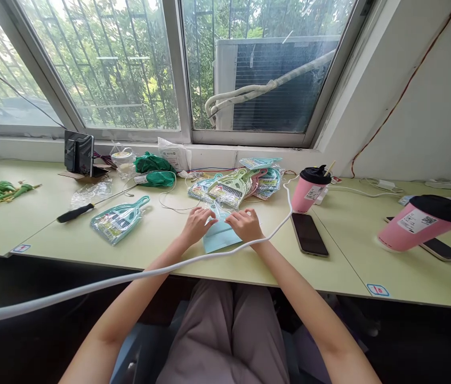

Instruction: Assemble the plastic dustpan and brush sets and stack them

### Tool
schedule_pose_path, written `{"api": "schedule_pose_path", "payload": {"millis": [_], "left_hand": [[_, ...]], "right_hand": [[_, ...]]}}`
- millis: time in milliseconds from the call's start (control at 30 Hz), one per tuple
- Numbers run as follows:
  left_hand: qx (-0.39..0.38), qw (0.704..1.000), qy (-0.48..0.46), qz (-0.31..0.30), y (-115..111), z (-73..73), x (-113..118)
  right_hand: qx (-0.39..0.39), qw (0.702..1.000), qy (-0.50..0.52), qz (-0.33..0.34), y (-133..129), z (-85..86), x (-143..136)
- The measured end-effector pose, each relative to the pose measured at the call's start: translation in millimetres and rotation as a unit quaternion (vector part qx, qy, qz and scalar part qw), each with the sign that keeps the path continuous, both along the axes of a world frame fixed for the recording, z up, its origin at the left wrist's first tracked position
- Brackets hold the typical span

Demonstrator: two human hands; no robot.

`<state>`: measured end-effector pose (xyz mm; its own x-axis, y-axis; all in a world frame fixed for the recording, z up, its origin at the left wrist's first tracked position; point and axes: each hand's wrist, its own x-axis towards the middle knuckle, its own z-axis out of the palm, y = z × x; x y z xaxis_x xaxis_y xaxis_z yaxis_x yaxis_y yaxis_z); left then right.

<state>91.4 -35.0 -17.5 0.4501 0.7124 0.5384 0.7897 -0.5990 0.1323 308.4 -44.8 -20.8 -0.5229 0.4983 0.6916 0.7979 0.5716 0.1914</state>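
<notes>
A white cable (137, 275) ran nearer than the fingers, crossing in front of the right wrist. Beyond it, a light blue piece (218, 241) lay on the table (169, 250), just below and between the fingertips. The left hand (198, 224) and right hand (245, 225) faced each other with a narrow gap between them, fingers curled inward and each thumb close to its index finger. Their tips were at the clear plastic (220, 209) on the far part of the light blue piece; whether they pinched it shut could not be told. Right of the fingers lay a dark phone (310, 234); well to their left, a wrapped teal dustpan set (117, 220). Just past the fingertips sat a pile of wrapped dustpan sets (229, 189), and farther right of them a pink cup (307, 193).
</notes>
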Motion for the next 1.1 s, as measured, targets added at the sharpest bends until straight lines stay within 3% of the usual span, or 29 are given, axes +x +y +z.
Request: {"api": "schedule_pose_path", "payload": {"millis": [167,400,633,767,933,1100], "left_hand": [[0.0,1.0,0.025,0.001,-13,-0.4,-12],[-0.05,0.997,-0.054,0.028,-12,-1.5,-19],[-0.063,0.997,-0.053,0.011,-12,-4.2,-13],[-0.012,0.999,-0.018,0.031,-15,-7.5,-15],[0.108,0.992,0.031,0.06,-23,-4.4,-6],[0.162,0.98,0.114,0.024,-27,-5.4,13]], "right_hand": [[-0.041,0.998,0.037,-0.005,-1,2.7,2],[-0.064,0.998,0.015,-0.012,-1,6.3,7],[-0.034,0.987,-0.124,0.094,-1,13.9,-3],[-0.086,0.986,-0.111,0.087,-1,16.8,-4],[-0.136,0.986,-0.056,0.08,-4,17.3,-5],[-0.077,0.995,-0.007,0.057,2,10.2,-10]]}}
